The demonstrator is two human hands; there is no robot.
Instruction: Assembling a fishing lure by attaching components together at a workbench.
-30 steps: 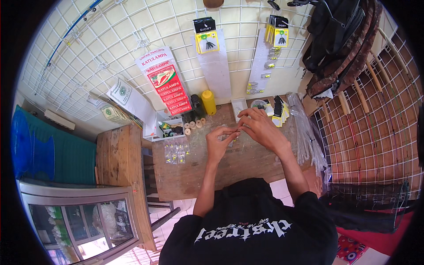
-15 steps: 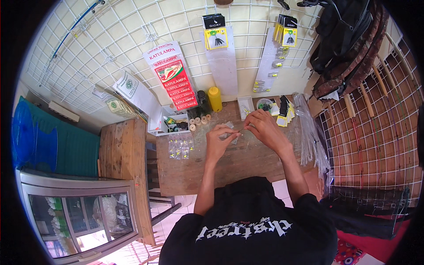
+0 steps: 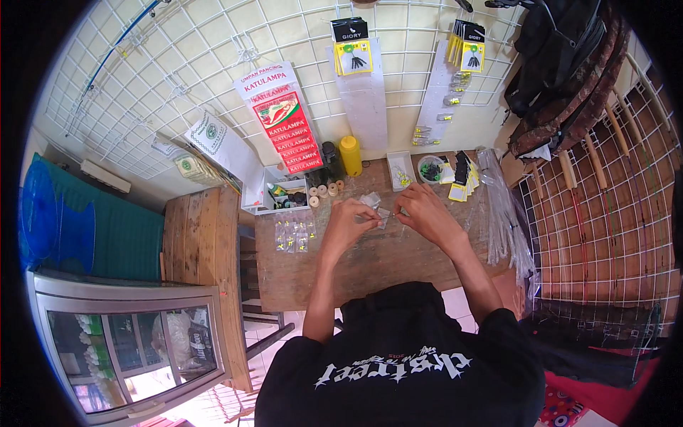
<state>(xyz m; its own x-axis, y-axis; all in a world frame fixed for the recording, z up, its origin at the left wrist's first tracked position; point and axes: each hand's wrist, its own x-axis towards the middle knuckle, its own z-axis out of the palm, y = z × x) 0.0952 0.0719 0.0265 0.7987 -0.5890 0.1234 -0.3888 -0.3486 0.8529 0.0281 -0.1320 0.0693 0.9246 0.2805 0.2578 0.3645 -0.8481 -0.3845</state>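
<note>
Above the wooden tabletop (image 3: 384, 265) — left hand (image 3: 346, 226) and right hand (image 3: 428, 215) with fingers bent, fingertips close but apart; cannot tell whether either pinches anything. Clear plastic bags (image 3: 383, 213) between them — white tray (image 3: 398, 161) with yellow pieces (image 3: 403, 178) beyond.

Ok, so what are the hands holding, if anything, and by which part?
That can't be told: the left hand and right hand are near small clear packets on the table, but anything in their grip is too small to make out.
</note>
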